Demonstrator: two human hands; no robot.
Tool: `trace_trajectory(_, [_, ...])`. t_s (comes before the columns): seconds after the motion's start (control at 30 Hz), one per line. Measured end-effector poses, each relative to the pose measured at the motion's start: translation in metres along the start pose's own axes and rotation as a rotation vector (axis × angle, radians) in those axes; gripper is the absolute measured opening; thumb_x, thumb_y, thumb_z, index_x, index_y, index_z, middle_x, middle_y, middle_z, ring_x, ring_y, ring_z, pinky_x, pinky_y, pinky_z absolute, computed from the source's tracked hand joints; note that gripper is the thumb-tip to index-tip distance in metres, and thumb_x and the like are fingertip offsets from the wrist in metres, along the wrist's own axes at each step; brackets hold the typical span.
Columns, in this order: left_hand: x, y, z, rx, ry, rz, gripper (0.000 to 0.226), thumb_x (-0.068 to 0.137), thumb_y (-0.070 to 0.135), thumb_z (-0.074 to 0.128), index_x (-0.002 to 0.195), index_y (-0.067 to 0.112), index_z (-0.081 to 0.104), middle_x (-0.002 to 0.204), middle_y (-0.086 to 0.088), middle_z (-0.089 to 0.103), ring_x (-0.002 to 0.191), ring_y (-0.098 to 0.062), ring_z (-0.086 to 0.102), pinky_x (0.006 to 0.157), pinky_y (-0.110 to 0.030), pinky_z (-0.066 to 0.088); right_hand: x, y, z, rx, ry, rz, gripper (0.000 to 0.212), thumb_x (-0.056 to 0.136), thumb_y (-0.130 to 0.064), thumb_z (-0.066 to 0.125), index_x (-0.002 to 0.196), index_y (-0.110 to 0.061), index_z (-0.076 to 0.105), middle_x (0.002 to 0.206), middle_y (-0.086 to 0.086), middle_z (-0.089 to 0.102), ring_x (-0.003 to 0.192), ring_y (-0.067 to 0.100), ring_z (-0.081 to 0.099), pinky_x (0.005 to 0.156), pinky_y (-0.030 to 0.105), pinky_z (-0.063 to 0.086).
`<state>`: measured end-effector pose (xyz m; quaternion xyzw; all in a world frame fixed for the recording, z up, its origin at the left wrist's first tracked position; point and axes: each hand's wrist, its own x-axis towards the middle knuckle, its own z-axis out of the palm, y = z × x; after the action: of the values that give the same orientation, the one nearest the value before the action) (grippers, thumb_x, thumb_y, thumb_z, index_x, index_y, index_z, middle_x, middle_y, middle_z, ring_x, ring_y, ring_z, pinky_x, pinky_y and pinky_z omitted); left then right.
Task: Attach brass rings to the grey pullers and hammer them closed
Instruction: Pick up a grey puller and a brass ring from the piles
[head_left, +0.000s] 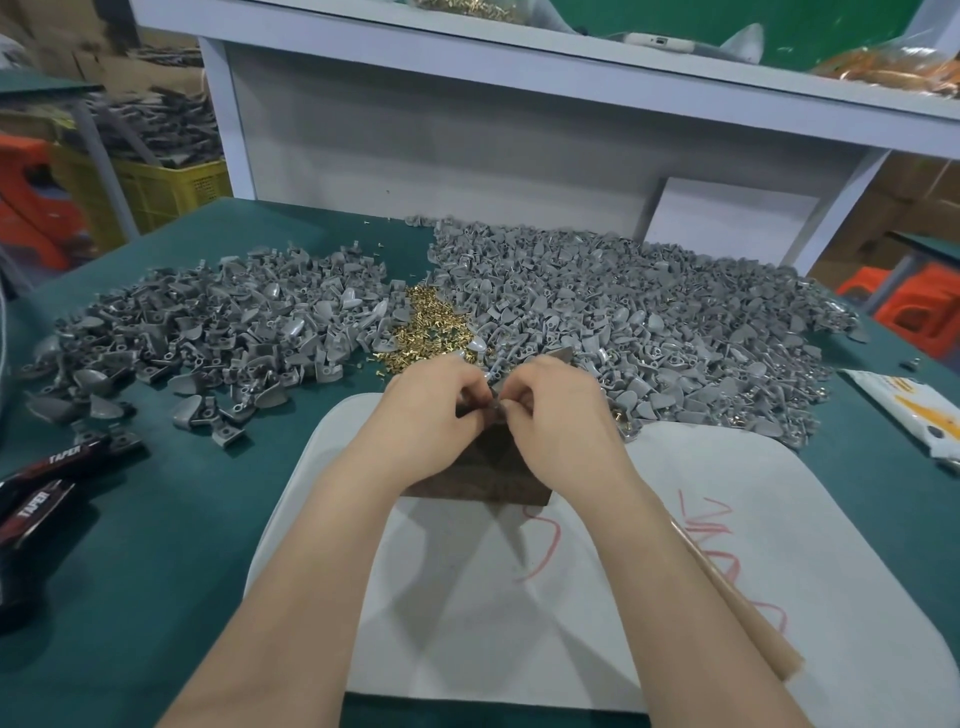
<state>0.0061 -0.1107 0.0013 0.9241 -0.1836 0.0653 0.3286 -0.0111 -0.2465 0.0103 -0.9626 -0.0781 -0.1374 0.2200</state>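
My left hand (434, 402) and my right hand (558, 410) meet over the far end of a dark wooden block (485, 470). Their curled fingertips pinch a small grey puller (493, 366) between them; whether a brass ring is in the pinch is hidden. A small heap of brass rings (426, 327) lies just beyond the hands. Grey pullers lie in a big pile at the left (208, 332) and a bigger pile at the right (649, 322). A wooden hammer handle (737, 597) lies under my right forearm; its head is out of sight.
The block sits on a white board (675, 597) with red scribbles, on a green table (156, 545). Black "TAPER" packets (41, 488) lie at the left edge, a white and orange packet (914, 410) at the right. A white shelf unit (467, 130) stands behind.
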Motion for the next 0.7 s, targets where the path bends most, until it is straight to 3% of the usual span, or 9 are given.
trace_trajectory(0.17, [-0.001,0.000,0.000,0.007,0.000,0.008,0.007,0.087,0.026,0.066,0.086,0.019,0.066,0.090,0.005,0.055,0.088,-0.017,0.054,0.083,-0.035,0.045,0.002,0.000,-0.005,0.053,-0.039,0.065,0.008,0.088,-0.015,0.060,0.090,-0.013,0.068,0.098,0.005,0.061,0.093,0.024,0.056,0.084,0.034,0.045])
trace_trajectory(0.47, [0.001,0.001,-0.001,0.026,-0.016,0.016,0.007,0.087,0.026,0.066,0.087,0.019,0.066,0.089,0.005,0.053,0.089,-0.021,0.055,0.082,-0.038,0.047,0.009,-0.013,-0.010,-0.171,-0.126,0.075,0.011,0.089,-0.013,0.058,0.095,-0.016,0.067,0.100,0.008,0.064,0.096,0.028,0.059,0.077,0.027,0.045])
trace_trajectory(0.57, [-0.001,0.000,-0.001,0.003,0.003,0.002,0.010,0.086,0.030,0.067,0.081,0.023,0.062,0.086,0.007,0.053,0.086,-0.018,0.055,0.082,-0.037,0.046,0.009,-0.001,-0.008,-0.013,-0.123,0.069,0.010,0.088,-0.017,0.061,0.091,-0.017,0.071,0.095,0.004,0.068,0.092,0.022,0.061,0.081,0.029,0.048])
trace_trajectory(0.7, [-0.001,-0.001,-0.001,-0.011,0.012,-0.009,0.011,0.084,0.028,0.068,0.077,0.027,0.060,0.081,0.013,0.052,0.085,-0.013,0.055,0.084,-0.037,0.047,0.003,0.021,-0.009,0.434,-0.079,0.122,0.020,0.090,-0.006,0.058,0.087,-0.018,0.073,0.087,0.002,0.072,0.088,0.019,0.066,0.089,0.039,0.051])
